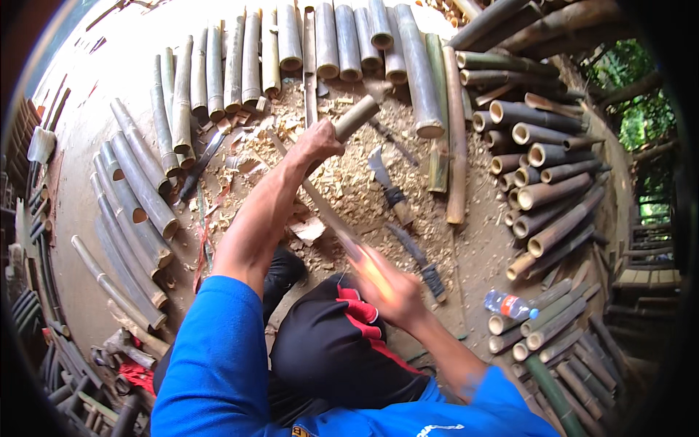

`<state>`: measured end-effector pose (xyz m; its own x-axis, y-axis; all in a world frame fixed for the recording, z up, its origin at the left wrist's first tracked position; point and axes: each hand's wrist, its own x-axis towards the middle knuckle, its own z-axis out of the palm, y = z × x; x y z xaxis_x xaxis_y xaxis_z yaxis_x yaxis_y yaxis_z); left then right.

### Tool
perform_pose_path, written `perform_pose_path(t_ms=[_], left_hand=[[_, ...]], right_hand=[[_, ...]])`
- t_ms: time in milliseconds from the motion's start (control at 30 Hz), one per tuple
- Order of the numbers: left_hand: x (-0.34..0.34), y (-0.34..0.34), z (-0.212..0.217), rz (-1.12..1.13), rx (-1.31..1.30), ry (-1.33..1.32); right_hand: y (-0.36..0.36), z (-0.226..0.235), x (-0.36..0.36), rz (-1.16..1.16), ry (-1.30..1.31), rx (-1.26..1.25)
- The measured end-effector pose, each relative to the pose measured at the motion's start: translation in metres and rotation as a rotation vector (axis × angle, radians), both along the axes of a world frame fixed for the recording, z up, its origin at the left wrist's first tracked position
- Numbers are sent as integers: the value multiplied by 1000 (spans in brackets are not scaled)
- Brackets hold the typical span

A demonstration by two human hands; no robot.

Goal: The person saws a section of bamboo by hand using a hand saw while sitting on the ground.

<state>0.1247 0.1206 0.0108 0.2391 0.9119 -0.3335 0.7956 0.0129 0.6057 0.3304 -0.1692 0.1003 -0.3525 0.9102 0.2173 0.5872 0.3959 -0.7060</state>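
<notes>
My left hand (pixel 319 143), reaching out ahead, is wrapped round a short bamboo tube (pixel 356 119) that slants up to the right. Lower down, my right hand (pixel 389 291) grips a machete (pixel 324 207), slightly smeared by motion. Its long blade runs up and left, crossing just under my left wrist, with the tip near the wood chips; whether it touches the tube is hidden. Pale wood chips (pixel 349 189) cover the ground beneath both hands. A hooked knife (pixel 378 169) with a black-wrapped grip and another blade (pixel 408 244) lie right of the machete.
Bamboo tubes (pixel 328 44) stand in a row across the far side. More bamboo lengths (pixel 131 211) lie at the left. A stack of tubes (pixel 553 189) rises at the right, with a plastic bottle (pixel 510 304) on nearer pieces. Another dark knife (pixel 200 166) lies left of the chips.
</notes>
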Motion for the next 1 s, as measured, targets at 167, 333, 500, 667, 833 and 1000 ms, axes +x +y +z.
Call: perform_pose_path(t_ms=[167,333,500,667,833,1000], left_hand=[[-3,9,7,-45,-17,44],[2,14,2,2,-64,75],[-1,14,10,2,-71,93],[3,11,7,8,-36,74],[-1,5,-3,40,-25,63],[-15,15,-4,42,-13,36]], right_hand=[[-19,14,31,35,-3,8],[66,-34,-51,-66,15,-115],[-36,23,56,-26,62,-71],[55,-25,-24,-50,96,-69],[62,-42,-37,-30,111,-84],[-25,8,67,56,103,-85]])
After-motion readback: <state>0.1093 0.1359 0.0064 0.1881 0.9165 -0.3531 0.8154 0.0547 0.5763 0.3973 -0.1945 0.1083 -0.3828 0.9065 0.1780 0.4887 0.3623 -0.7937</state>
